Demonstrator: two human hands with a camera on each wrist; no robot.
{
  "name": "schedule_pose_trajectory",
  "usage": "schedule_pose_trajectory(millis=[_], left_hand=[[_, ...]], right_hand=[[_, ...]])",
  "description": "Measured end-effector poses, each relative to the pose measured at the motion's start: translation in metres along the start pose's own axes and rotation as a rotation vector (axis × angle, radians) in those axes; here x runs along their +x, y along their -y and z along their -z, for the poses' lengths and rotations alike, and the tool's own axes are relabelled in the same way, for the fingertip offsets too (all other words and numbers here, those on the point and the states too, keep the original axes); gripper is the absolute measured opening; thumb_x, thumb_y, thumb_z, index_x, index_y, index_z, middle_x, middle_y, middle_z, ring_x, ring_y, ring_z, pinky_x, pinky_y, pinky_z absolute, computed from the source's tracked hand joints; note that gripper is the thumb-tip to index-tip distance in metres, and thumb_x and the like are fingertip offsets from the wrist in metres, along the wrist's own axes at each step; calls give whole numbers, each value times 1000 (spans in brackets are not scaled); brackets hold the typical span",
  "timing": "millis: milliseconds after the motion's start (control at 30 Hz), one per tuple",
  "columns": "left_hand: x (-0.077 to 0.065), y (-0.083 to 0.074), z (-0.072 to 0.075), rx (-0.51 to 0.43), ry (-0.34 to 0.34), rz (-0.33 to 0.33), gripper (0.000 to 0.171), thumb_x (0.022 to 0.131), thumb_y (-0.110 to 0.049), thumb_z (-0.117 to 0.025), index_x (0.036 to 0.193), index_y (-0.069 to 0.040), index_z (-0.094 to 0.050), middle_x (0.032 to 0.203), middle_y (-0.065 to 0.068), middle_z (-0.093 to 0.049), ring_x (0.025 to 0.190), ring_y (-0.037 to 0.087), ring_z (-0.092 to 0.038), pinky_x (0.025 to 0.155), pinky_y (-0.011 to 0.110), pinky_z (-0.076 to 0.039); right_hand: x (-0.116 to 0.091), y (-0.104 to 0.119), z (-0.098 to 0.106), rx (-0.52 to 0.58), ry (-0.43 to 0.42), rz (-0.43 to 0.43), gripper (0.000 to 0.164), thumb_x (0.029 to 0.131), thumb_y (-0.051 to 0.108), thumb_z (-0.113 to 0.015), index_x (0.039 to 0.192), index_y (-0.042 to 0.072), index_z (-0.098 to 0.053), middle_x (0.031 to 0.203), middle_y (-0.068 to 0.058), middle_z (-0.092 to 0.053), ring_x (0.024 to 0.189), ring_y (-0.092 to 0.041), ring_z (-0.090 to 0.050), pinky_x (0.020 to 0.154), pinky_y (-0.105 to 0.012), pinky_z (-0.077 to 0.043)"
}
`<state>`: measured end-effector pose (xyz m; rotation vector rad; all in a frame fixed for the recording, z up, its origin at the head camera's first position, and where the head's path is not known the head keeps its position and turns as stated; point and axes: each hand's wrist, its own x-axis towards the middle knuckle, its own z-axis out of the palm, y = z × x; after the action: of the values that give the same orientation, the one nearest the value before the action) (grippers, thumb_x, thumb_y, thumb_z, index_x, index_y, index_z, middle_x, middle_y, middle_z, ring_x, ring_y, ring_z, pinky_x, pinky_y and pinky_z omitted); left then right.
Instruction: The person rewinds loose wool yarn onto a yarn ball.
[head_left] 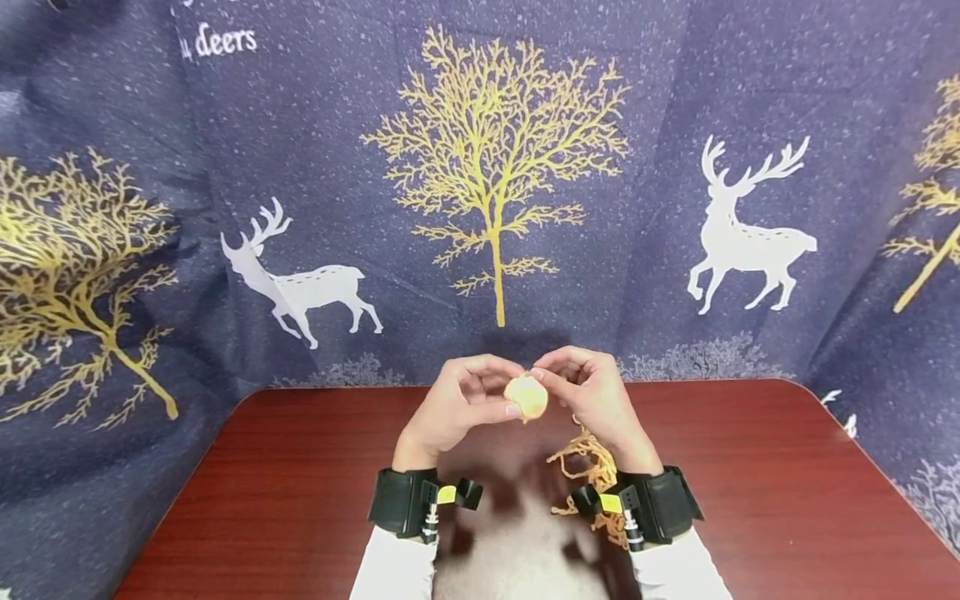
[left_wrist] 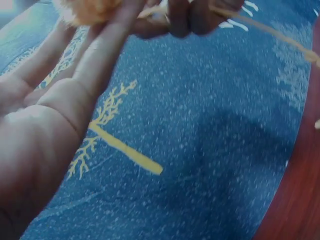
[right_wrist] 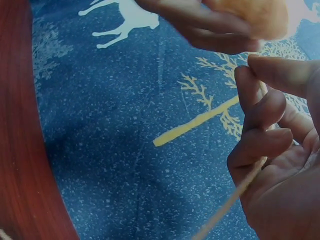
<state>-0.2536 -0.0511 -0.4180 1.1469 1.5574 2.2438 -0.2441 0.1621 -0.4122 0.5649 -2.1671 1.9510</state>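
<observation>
A small pale orange ball of yarn (head_left: 528, 397) is held above the table, between the thumb and fingers of my left hand (head_left: 453, 404). Close beside it, my right hand (head_left: 596, 398) pinches a strand of yarn (right_wrist: 225, 210) between thumb and index finger, its other fingers curled. In the right wrist view, the strand runs down across the palm side of those fingers. Below the right wrist, a loose tangle of the same yarn (head_left: 588, 462) lies on the table, partly hidden by the hand and wrist band.
The reddish-brown wooden table (head_left: 300, 483) ends at a dark blue cloth backdrop (head_left: 450, 317) printed with deer and golden trees. Each wrist wears a black band, such as the left one (head_left: 403, 502), with a small camera mount.
</observation>
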Motion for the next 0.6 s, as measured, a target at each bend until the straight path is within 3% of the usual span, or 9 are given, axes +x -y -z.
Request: schedule_pose_trajectory(millis=[167, 367, 467, 533, 600], left_hand=[[6, -1, -6, -112, -221, -110, 33, 84, 12, -68, 110, -7, -71, 104, 7, -72, 96, 17, -67, 79, 28, -59], [12, -1, -12, -201, -499, -68, 28, 87, 13, -61, 105, -6, -72, 100, 6, -72, 92, 15, -68, 78, 25, -59], [15, 3, -13, -85, -626, -53, 22, 87, 11, -67, 107, 2, -71, 99, 8, -72, 90, 17, -70, 78, 27, -60], [16, 6, -13, 82, -707, -25, 23, 85, 8, -73, 107, 5, -70, 98, 9, -73, 90, 18, -70, 77, 27, -60], [16, 9, -12, 265, -740, 11, 26, 83, 5, -77, 108, 6, -70, 97, 13, -72, 90, 22, -71, 79, 29, -60]], right_hand=[[1, -1, -6, -78, 22, 9, 8, 88, 6, -77, 94, 2, -74, 75, -13, -69, 53, -8, -47, 44, -22, -37], [1, 1, -14, -186, 45, 17, 9, 86, 13, -80, 91, 8, -75, 70, -8, -64, 54, -10, -48, 46, -23, -39], [0, 2, -16, -213, 57, 10, 8, 87, 14, -80, 91, 9, -76, 67, -5, -61, 53, -10, -48, 46, -23, -40], [0, 4, -17, -219, 63, 7, 8, 87, 14, -80, 91, 9, -76, 66, -4, -60, 53, -10, -49, 46, -23, -41], [0, 5, -16, -226, 65, 8, 8, 87, 14, -80, 91, 9, -76, 66, -4, -60, 53, -11, -49, 47, -23, -41]])
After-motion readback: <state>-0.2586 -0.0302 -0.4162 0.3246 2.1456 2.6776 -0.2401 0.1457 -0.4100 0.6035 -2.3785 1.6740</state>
